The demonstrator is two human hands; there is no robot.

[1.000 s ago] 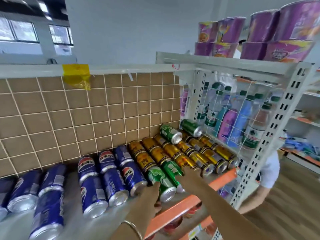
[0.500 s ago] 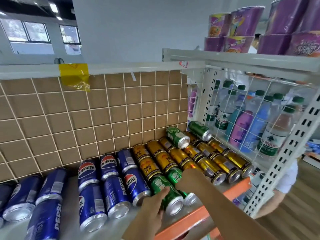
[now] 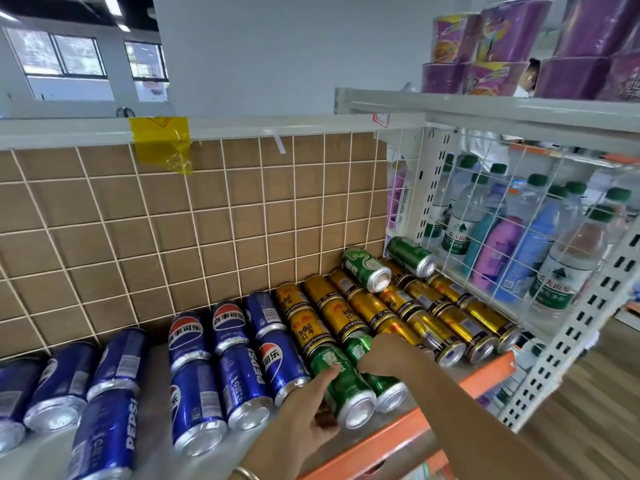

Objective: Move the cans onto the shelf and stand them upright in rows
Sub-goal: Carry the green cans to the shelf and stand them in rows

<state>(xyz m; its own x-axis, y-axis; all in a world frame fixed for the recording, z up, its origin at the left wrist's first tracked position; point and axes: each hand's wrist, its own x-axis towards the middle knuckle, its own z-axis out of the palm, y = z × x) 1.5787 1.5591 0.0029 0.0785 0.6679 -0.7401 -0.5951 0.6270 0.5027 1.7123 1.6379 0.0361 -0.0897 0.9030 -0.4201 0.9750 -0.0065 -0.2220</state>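
A brown-backed wire grid panel [image 3: 173, 220] with yellow tape [image 3: 161, 143] closes the shelf [image 3: 154, 382] behind; bottles [image 3: 502, 244] crowd the mesh at right, purple cups [image 3: 502, 46] sit upper right. Blue cans [image 3: 207, 375] lie lower left, gold cans [image 3: 433, 323] centre right, with two more green cans [image 3: 367, 268] resting on top of them. By the orange lip [image 3: 433, 420], the left hand [image 3: 308, 407] grips the front green can [image 3: 346, 393], which lies on its side. The right hand [image 3: 388, 355] curls over the second green can [image 3: 384, 386] beside it
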